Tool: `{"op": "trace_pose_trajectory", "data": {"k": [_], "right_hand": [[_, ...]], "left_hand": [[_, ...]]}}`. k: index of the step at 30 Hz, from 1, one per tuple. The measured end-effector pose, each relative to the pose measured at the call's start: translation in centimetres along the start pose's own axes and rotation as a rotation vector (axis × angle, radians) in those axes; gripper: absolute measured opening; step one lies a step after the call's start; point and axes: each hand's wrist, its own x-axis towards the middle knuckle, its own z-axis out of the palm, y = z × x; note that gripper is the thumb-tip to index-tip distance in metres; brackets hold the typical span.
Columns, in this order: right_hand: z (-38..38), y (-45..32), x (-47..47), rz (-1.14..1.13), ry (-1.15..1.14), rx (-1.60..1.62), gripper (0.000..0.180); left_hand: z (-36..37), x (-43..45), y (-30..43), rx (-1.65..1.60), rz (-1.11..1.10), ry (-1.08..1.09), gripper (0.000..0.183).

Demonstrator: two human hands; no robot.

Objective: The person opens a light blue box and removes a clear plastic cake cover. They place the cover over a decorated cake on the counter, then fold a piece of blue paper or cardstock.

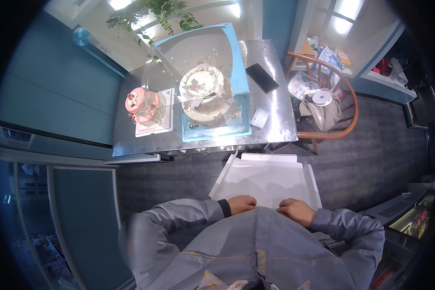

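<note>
In front of my body is a white cardboard tray (268,177) with raised flaps along its sides and far end. My left hand (242,204) is at its near edge, fingers curled inward. Close to the same edge, my right hand (296,211) is curled in a similar way. Both hands appear to grip the cardboard, though the fingertips and much of that edge are hidden by the hands and my grey jacket (235,243). No support under the tray is visible.
Beyond stands a metal table (275,119) with a cream tiered cake (203,90) in a clear-and-blue box (241,79), a pink cake (141,103), a phone (262,78) and a paper slip (259,118). A wooden chair (352,105) holds a ribbon spool (322,98).
</note>
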Motion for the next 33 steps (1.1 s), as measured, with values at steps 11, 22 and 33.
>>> {"op": "trace_pose_trajectory", "data": {"k": [11, 22, 33], "right_hand": [[-0.1, -1.2, -0.3, 0.127, -0.031, -0.104, 0.025], [0.3, 1.5, 2.4, 0.375, -0.188, 0.386, 0.025], [0.4, 5.2, 4.4, 0.572, -0.282, 0.561, 0.034]], "left_hand": [[0.8, -2.2, 3.2, 0.049, 0.051, 0.102, 0.036], [0.1, 0.1, 2.7, -0.036, -0.178, 0.172, 0.021], [-0.9, 1.1, 2.0, 0.799, 0.01, 0.335, 0.013]]}}
